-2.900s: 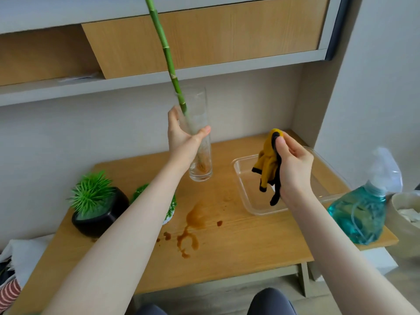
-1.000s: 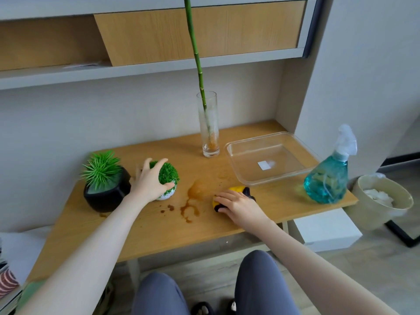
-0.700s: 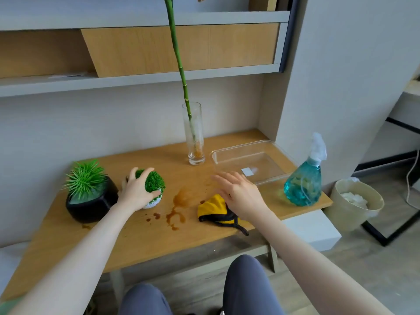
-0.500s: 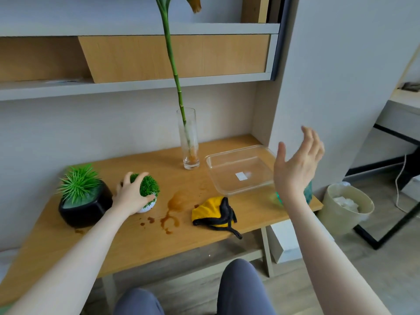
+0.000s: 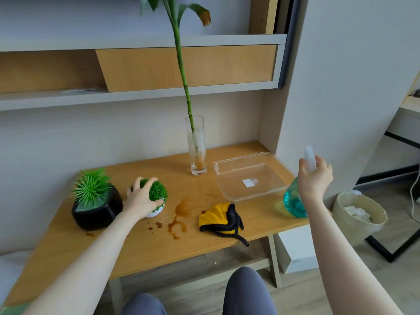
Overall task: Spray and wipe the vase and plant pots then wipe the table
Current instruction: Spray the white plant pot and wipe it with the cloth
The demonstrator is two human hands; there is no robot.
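My left hand (image 5: 141, 202) grips the small white pot with a round green plant (image 5: 158, 196) on the wooden table (image 5: 141, 248). Left of it stands a black pot with a spiky green plant (image 5: 96, 206). The tall glass vase (image 5: 197, 151) with a bamboo stem stands at the back. My right hand (image 5: 312, 177) wraps round the white head of the teal spray bottle (image 5: 292, 202) at the table's right edge. The yellow and black cloth (image 5: 221, 218) lies loose near the front. Brown spill stains (image 5: 179, 214) mark the table between the pot and the cloth.
A clear plastic tray (image 5: 250, 176) sits at the back right. A beige bin (image 5: 360, 215) with white paper stands on the floor to the right. Shelves hang above the table. My knees (image 5: 247, 289) show below the front edge.
My right hand let go of the cloth on the table, swung right and took hold of the spray bottle's head. My left hand stayed on the small white pot.
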